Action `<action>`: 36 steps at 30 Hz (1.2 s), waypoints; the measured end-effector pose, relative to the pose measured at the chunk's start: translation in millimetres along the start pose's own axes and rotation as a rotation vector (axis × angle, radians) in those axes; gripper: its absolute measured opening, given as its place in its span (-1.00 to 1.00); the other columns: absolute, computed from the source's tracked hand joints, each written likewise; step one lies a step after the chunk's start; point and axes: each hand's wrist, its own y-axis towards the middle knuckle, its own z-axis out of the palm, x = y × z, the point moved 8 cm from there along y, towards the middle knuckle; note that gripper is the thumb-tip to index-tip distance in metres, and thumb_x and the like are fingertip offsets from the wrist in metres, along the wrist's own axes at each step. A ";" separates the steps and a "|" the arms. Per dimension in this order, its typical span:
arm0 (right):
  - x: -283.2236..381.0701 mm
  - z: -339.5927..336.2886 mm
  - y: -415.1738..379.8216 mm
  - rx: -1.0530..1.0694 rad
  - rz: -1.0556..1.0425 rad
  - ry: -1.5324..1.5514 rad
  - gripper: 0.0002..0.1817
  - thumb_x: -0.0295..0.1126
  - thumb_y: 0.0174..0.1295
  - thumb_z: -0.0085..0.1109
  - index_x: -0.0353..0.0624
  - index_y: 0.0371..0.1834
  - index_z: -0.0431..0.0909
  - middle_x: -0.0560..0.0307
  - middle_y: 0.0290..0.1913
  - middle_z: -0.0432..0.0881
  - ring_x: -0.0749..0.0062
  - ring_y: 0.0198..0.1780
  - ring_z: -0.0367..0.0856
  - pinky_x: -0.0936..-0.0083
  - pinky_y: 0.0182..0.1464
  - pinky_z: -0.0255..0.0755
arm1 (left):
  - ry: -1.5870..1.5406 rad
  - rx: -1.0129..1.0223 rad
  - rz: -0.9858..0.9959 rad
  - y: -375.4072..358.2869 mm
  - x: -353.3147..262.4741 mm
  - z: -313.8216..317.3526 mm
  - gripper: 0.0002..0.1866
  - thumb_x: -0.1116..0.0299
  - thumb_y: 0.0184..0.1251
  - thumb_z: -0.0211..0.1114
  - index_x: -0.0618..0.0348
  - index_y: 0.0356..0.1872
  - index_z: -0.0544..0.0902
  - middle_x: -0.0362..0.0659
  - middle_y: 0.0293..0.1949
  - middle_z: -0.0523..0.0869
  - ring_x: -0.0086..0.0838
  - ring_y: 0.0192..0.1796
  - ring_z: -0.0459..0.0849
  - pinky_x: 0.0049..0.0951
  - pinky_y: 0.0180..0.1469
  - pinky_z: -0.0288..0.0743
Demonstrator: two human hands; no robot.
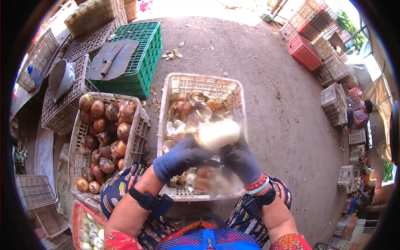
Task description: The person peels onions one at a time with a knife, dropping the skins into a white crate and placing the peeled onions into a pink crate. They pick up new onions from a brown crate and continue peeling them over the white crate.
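Item: peeled onion (217, 134), pale and blurred; held in mid-air over the near half of the white crate (175, 85); gripped between both gloved hands.

Left hand (181, 158): blue glove; fingers curled closed against the left and under side of the onion; the palm lies below and left of it; black strap at the wrist.

Right hand (241, 160): dark blue glove; fingers bent up around the right and near side of the onion; blur hides how tightly they close; pink and pale bands at the wrist.

Relation: the onion sits just beyond and slightly above both hands, between them; its long axis runs left to right, tilted a little up toward the right; both hands touch it, neither plainly nearer; the left seems to carry more of it from beneath.

White crate: directly under the hands; holds loose skins and peelings, brown and cream; near rim against the person's knees.

Left crate (137, 137): just beside the white crate, to the left; filled with unpeeled brown onions (100, 125).

Red basket (77, 214): near left, by the left knee; peeled white pieces (92, 235) inside.

Green crate (143, 54): far left; a flat board and cleaver (111, 58) lying on top.

Far right: stacked crates; a seated person (361, 114), well apart.
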 end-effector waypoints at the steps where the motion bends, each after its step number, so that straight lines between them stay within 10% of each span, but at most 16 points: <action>1: 3.0 6.3 2.6 0.019 -0.024 -0.035 -0.10 -0.60 0.13 0.41 -0.11 0.53 0.12 0.12 0.24 0.52 0.38 0.22 0.52 0.37 0.27 0.44 | -0.031 0.030 0.008 1.1 -1.7 1.1 -0.36 0.32 0.28 0.35 0.24 0.37 0.37 -0.08 0.15 0.63 -0.32 0.18 0.62 -0.13 0.25 0.55; 13: 10.4 0.1 -5.0 -0.012 -0.066 -0.597 -0.01 -0.32 -0.02 0.62 -0.27 0.44 0.16 0.04 0.21 0.54 0.39 0.17 0.55 0.41 0.17 0.50 | 0.160 -0.128 -0.039 -0.1 -5.1 -8.7 -0.12 0.28 0.13 0.40 0.22 0.49 0.21 -0.07 0.31 0.48 -0.41 0.29 0.49 -0.40 0.28 0.44; 19: 18.7 9.0 -11.0 0.012 -0.106 -0.393 -0.11 -0.34 -0.02 0.62 -0.25 0.36 0.25 0.06 0.14 0.58 0.45 0.13 0.58 0.46 0.14 0.53 | 0.186 -0.060 0.060 -2.3 -15.2 -7.1 -0.22 0.38 0.13 0.37 0.20 0.43 0.29 -0.12 0.12 0.59 -0.53 0.06 0.56 -0.48 0.01 0.54; 22: 16.6 10.9 -13.2 0.017 -0.093 -0.369 -0.13 -0.39 -0.01 0.60 -0.23 0.35 0.26 0.06 0.14 0.57 0.46 0.13 0.57 0.46 0.15 0.53 | 0.206 -0.067 0.005 -5.7 -14.8 -5.7 -0.10 0.28 0.05 0.41 0.29 0.47 0.24 -0.07 0.32 0.48 -0.43 0.34 0.42 -0.41 0.40 0.26; 25: 11.4 8.1 -13.2 0.004 -0.030 -0.324 -0.13 -0.41 -0.01 0.60 -0.22 0.36 0.25 0.06 0.14 0.57 0.45 0.13 0.58 0.46 0.15 0.53 | 0.188 -0.091 -0.016 -9.4 -16.0 -5.2 -0.12 0.24 0.04 0.39 0.29 0.45 0.28 -0.08 0.32 0.48 -0.43 0.33 0.41 -0.43 0.37 0.27; 28: 11.1 6.2 -14.3 -0.029 0.109 -0.274 -0.12 -0.41 -0.01 0.59 -0.22 0.37 0.25 0.05 0.16 0.57 0.43 0.13 0.59 0.45 0.16 0.53 | 0.175 -0.109 0.019 -10.6 -19.3 -5.5 -0.24 0.37 0.09 0.34 0.23 0.41 0.34 -0.13 0.12 0.61 -0.49 0.07 0.58 -0.49 0.06 0.53; 36: 10.1 4.3 -12.8 0.008 0.155 -0.205 -0.15 -0.21 0.05 0.55 -0.24 0.35 0.28 0.08 0.10 0.60 0.46 0.04 0.61 0.56 0.01 0.54 | 0.119 -0.123 0.014 -8.1 -8.1 -14.0 -0.36 0.39 0.14 0.27 0.28 0.32 0.42 -0.12 0.02 0.66 -0.50 -0.06 0.64 -0.47 -0.01 0.55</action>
